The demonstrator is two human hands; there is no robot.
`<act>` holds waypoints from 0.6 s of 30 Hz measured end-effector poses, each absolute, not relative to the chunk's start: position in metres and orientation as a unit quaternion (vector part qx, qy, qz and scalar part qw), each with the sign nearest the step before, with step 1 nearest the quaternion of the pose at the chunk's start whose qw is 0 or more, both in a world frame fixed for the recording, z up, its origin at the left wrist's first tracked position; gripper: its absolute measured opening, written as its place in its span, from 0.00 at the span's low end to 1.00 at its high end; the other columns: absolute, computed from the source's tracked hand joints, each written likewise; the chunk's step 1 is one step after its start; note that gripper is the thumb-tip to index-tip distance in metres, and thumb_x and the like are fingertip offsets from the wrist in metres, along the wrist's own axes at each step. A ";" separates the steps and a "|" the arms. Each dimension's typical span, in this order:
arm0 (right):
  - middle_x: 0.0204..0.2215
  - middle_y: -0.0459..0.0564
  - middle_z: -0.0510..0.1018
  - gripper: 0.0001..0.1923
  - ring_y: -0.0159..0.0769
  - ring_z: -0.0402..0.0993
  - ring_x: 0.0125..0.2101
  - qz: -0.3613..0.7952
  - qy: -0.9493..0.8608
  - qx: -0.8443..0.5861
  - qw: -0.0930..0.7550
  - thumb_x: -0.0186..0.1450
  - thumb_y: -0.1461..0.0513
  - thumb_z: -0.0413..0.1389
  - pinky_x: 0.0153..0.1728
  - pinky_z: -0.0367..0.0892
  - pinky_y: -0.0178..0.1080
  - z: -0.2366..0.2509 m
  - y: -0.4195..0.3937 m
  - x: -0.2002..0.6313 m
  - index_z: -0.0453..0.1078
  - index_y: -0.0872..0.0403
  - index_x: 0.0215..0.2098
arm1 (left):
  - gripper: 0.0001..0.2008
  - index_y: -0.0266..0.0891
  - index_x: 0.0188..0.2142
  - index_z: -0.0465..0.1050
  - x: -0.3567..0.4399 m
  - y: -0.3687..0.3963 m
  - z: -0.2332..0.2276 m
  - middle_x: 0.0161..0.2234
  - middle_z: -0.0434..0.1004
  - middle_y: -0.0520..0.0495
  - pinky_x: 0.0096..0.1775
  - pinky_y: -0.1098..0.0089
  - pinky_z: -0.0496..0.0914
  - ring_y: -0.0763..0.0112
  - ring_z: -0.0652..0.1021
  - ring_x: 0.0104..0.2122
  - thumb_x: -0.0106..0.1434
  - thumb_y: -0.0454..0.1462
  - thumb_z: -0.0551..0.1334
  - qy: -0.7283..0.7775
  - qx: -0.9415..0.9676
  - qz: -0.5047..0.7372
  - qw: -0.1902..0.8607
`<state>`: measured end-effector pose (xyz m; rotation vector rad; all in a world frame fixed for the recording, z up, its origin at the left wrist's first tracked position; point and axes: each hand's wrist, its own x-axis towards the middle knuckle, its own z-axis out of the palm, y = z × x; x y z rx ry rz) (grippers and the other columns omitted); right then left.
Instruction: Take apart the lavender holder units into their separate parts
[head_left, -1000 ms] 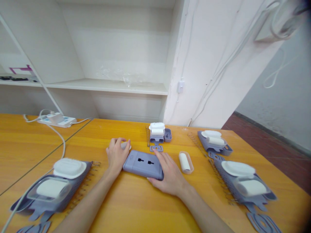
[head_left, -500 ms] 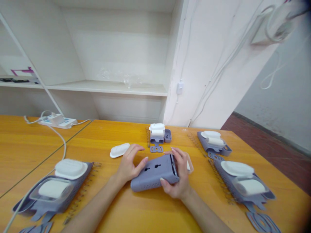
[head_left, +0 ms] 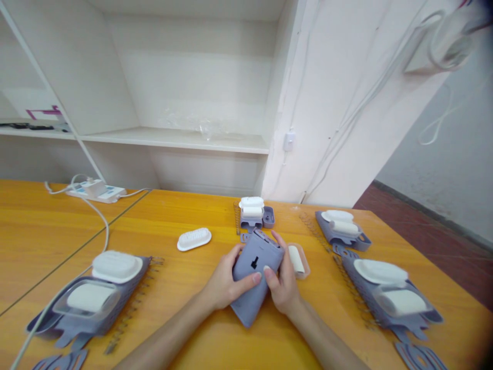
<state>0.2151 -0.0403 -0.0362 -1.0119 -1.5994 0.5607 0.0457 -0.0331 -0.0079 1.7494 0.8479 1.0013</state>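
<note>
Between my two hands is a grey-purple plastic box with a black keyhole-shaped slot in its upward face. It stands tilted over the table, its slotted end pointing away from me. My left hand is closed on its left side, thumb lying across the face. My right hand grips the right edge, thumb on the face and fingers behind. Just right of that hand lies a clear tray with a white roll in it. A white ribbed oval lid rests on the table beyond my left hand.
Sets of grey-purple parts with white lids and rolls lie at the left, far middle, far right and near right. Metal spiral coils lie beside them. A power strip with a white cable sits at the back left.
The box has turned from lying sideways to pointing away from me. My left hand has moved right and closed on it; my right hand still grips it. The clear tray is now less covered.
</note>
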 end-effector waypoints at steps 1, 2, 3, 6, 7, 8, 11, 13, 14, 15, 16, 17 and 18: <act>0.53 0.58 0.68 0.37 0.46 0.67 0.52 0.253 -0.688 -0.420 0.535 0.64 0.52 0.50 0.51 0.65 0.49 -0.036 -0.041 0.213 0.40 0.55 0.64 | 0.23 0.40 0.51 0.61 0.046 -0.032 -0.010 0.46 0.72 0.44 0.45 0.64 0.69 0.62 0.74 0.44 0.59 0.45 0.62 0.354 0.698 0.424 0.456; 0.54 0.58 0.68 0.37 0.46 0.67 0.52 0.268 -0.703 -0.413 0.514 0.63 0.53 0.51 0.51 0.65 0.48 -0.034 -0.041 0.211 0.39 0.54 0.65 | 0.22 0.39 0.51 0.60 0.046 -0.032 -0.012 0.46 0.72 0.44 0.45 0.64 0.69 0.62 0.74 0.44 0.60 0.45 0.61 0.366 0.684 0.443 0.449; 0.55 0.57 0.67 0.38 0.45 0.67 0.52 0.280 -0.719 -0.408 0.488 0.63 0.54 0.53 0.51 0.66 0.47 -0.033 -0.042 0.209 0.40 0.54 0.65 | 0.22 0.39 0.51 0.59 0.046 -0.031 -0.014 0.46 0.72 0.43 0.45 0.64 0.69 0.62 0.74 0.44 0.61 0.44 0.60 0.376 0.669 0.465 0.441; 0.56 0.57 0.66 0.44 0.45 0.69 0.51 0.284 -0.762 -0.415 0.407 0.59 0.57 0.57 0.50 0.68 0.47 -0.028 -0.045 0.206 0.37 0.52 0.66 | 0.20 0.40 0.50 0.57 0.047 -0.028 -0.020 0.46 0.72 0.43 0.46 0.63 0.70 0.64 0.75 0.45 0.63 0.45 0.59 0.407 0.621 0.534 0.405; 0.57 0.57 0.66 0.46 0.46 0.68 0.52 0.271 -0.772 -0.423 0.389 0.58 0.58 0.58 0.50 0.67 0.48 -0.027 -0.045 0.206 0.36 0.52 0.66 | 0.20 0.40 0.49 0.57 0.047 -0.027 -0.021 0.46 0.72 0.42 0.46 0.63 0.70 0.64 0.75 0.44 0.63 0.45 0.58 0.419 0.607 0.553 0.389; 0.58 0.57 0.65 0.47 0.47 0.67 0.53 0.253 -0.779 -0.431 0.380 0.58 0.59 0.58 0.51 0.67 0.49 -0.027 -0.045 0.206 0.34 0.51 0.67 | 0.19 0.40 0.49 0.57 0.047 -0.026 -0.022 0.46 0.72 0.42 0.46 0.63 0.70 0.64 0.75 0.44 0.63 0.46 0.58 0.431 0.594 0.568 0.372; 0.60 0.57 0.61 0.46 0.46 0.64 0.56 0.197 -0.787 -0.437 0.389 0.58 0.61 0.57 0.53 0.64 0.51 -0.030 -0.044 0.206 0.35 0.50 0.67 | 0.21 0.40 0.50 0.57 0.047 -0.022 -0.025 0.46 0.72 0.42 0.45 0.63 0.71 0.64 0.76 0.44 0.62 0.46 0.59 0.449 0.576 0.582 0.358; 0.59 0.56 0.63 0.42 0.45 0.64 0.55 0.160 -0.789 -0.431 0.408 0.59 0.62 0.56 0.54 0.64 0.50 -0.031 -0.042 0.206 0.39 0.50 0.66 | 0.24 0.40 0.51 0.57 0.047 -0.020 -0.026 0.47 0.72 0.41 0.44 0.63 0.72 0.62 0.76 0.44 0.60 0.46 0.61 0.447 0.573 0.581 0.366; 0.57 0.55 0.64 0.40 0.45 0.64 0.55 0.141 -0.790 -0.427 0.416 0.60 0.62 0.55 0.54 0.64 0.50 -0.031 -0.042 0.206 0.42 0.49 0.66 | 0.27 0.41 0.52 0.56 0.047 -0.020 -0.027 0.47 0.72 0.41 0.44 0.63 0.72 0.62 0.76 0.44 0.58 0.46 0.63 0.446 0.570 0.582 0.371; 0.56 0.55 0.66 0.38 0.44 0.65 0.54 0.126 -0.791 -0.424 0.423 0.60 0.63 0.55 0.54 0.64 0.49 -0.031 -0.041 0.206 0.44 0.49 0.65 | 0.29 0.41 0.53 0.56 0.048 -0.020 -0.027 0.48 0.72 0.41 0.44 0.63 0.73 0.61 0.76 0.44 0.56 0.46 0.65 0.447 0.564 0.585 0.374; 0.54 0.55 0.67 0.36 0.44 0.65 0.53 0.115 -0.791 -0.423 0.426 0.61 0.63 0.54 0.54 0.64 0.49 -0.031 -0.040 0.205 0.46 0.50 0.64 | 0.31 0.41 0.53 0.55 0.048 -0.020 -0.027 0.48 0.72 0.41 0.44 0.63 0.73 0.61 0.76 0.44 0.54 0.46 0.66 0.447 0.556 0.591 0.376; 0.52 0.55 0.68 0.35 0.44 0.65 0.53 0.110 -0.791 -0.424 0.427 0.61 0.63 0.54 0.53 0.64 0.49 -0.030 -0.040 0.205 0.48 0.50 0.64 | 0.32 0.42 0.53 0.54 0.049 -0.020 -0.026 0.48 0.72 0.41 0.43 0.63 0.73 0.61 0.76 0.44 0.53 0.45 0.67 0.448 0.547 0.598 0.377; 0.51 0.55 0.69 0.34 0.44 0.65 0.52 0.110 -0.790 -0.428 0.426 0.61 0.64 0.54 0.53 0.64 0.49 -0.029 -0.039 0.205 0.49 0.50 0.63 | 0.32 0.43 0.52 0.54 0.050 -0.021 -0.025 0.47 0.72 0.42 0.43 0.63 0.73 0.61 0.77 0.44 0.53 0.45 0.67 0.449 0.537 0.606 0.379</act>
